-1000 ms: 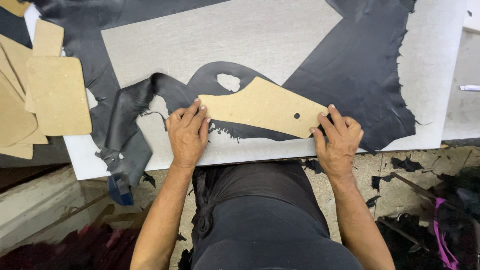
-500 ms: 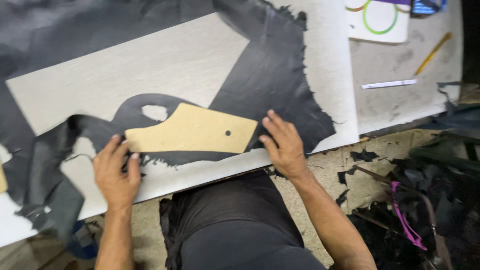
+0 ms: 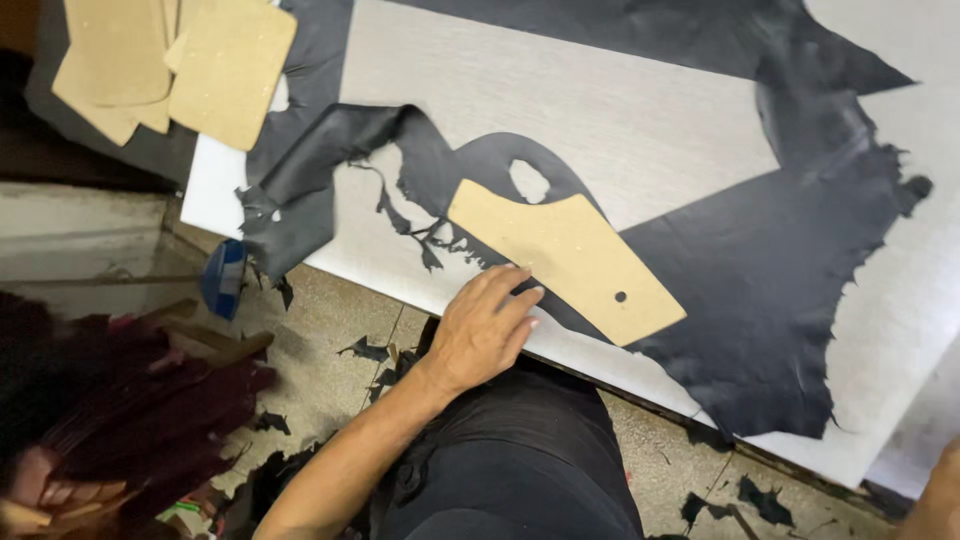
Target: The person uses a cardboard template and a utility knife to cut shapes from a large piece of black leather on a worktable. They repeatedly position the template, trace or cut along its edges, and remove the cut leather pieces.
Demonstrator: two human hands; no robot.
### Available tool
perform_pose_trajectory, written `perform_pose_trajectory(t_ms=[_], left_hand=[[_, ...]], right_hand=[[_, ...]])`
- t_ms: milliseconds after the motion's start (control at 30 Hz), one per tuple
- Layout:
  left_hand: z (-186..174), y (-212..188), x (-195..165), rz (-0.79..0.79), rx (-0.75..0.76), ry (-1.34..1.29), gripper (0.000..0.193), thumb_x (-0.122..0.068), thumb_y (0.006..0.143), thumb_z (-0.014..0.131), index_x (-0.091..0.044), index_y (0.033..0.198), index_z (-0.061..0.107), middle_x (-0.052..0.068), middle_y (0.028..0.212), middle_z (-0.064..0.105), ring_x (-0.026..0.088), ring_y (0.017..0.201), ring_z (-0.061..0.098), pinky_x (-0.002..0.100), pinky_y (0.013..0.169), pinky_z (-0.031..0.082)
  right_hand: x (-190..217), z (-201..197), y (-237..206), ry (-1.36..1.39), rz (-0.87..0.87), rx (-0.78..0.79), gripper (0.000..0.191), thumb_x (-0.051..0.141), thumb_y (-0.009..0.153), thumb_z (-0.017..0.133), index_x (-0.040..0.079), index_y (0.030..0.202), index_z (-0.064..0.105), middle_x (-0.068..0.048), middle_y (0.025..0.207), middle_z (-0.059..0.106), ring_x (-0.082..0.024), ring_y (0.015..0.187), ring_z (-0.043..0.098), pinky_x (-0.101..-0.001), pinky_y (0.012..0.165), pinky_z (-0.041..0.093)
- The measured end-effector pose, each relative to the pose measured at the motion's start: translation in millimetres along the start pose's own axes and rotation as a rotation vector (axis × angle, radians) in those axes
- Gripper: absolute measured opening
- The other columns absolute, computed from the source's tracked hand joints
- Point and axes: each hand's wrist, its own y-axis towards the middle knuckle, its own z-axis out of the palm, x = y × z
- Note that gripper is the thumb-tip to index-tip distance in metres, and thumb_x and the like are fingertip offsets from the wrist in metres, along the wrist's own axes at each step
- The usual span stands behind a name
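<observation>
My left hand (image 3: 483,330) lies flat and palm-down at the near edge of the white cutting board (image 3: 620,120), fingers spread and loose, gripping nothing — the fingertips (image 3: 520,292) rest on black leather (image 3: 760,290) just beside the lower edge of the tan pattern template (image 3: 565,255), and whether they touch the card itself I cannot tell. My forearm runs down and to the left from the wrist, across my dark clothing. My right hand is all but out of view; only a sliver of skin (image 3: 940,495) shows at the bottom right corner, so I cannot tell its grip. One template lies on the leather: a flat piece of stiff brown card, narrow and rounded at its upper left end, widening to a squared end at lower right, with one small round hole near that wider end. The hide beneath it is a single large black sheet with ragged edges and one oval cut-out just above the template. At the board's upper left — well apart from my hand — sits a stack of more tan templates (image 3: 230,65), at least three. Black offcuts (image 3: 365,350) litter the floor, and a blue object (image 3: 222,278) lies below the board's edge.
</observation>
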Motion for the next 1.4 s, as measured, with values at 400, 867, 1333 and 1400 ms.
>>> perform_pose_trajectory(t_ms=[400,867,1333,1400], left_hand=[[13.6,33.8,33.0,-0.304,0.052,0.284,0.089,-0.061,0.090,0.061,0.006,0.147,0.046,0.033,0.154,0.038,0.048,0.148,0.029,0.056,0.123,0.025],[5.0,30.4,40.9,-0.288,0.133,0.437,0.089,-0.064,0.092,0.057,0.003,0.150,0.044,0.029,0.150,0.043,0.045,0.143,0.037,0.052,0.122,0.030],[13.7,29.1,43.4,-0.300,0.119,0.342,0.093,-0.060,0.090,0.060,0.011,0.148,0.043,0.031,0.155,0.040,0.045,0.147,0.035,0.051,0.124,0.029],[14.9,29.7,43.8,-0.307,0.126,0.310,0.095,-0.060,0.089,0.060,0.012,0.148,0.043,0.032,0.155,0.039,0.045,0.147,0.034,0.051,0.124,0.029]], right_hand=[[444.4,5.1,57.1,0.187,-1.090,0.233,0.039,-0.009,0.095,0.059,0.005,0.129,0.072,-0.011,0.111,0.070,-0.027,0.095,0.069,-0.0382,0.086,0.056],[578.8,37.6,75.4,-0.131,-1.876,0.427,0.032,0.015,0.086,0.063,0.011,0.115,0.076,-0.001,0.115,0.074,-0.021,0.104,0.066,-0.0373,0.095,0.049],[569.9,56.5,126.8,-0.318,-1.944,0.268,0.040,0.011,0.085,0.064,0.016,0.124,0.075,0.001,0.121,0.074,-0.018,0.106,0.066,-0.0351,0.100,0.051],[578.2,45.6,153.7,-0.458,-1.958,0.105,0.042,0.011,0.085,0.067,0.017,0.126,0.074,0.001,0.122,0.075,-0.016,0.106,0.068,-0.0330,0.096,0.050]])
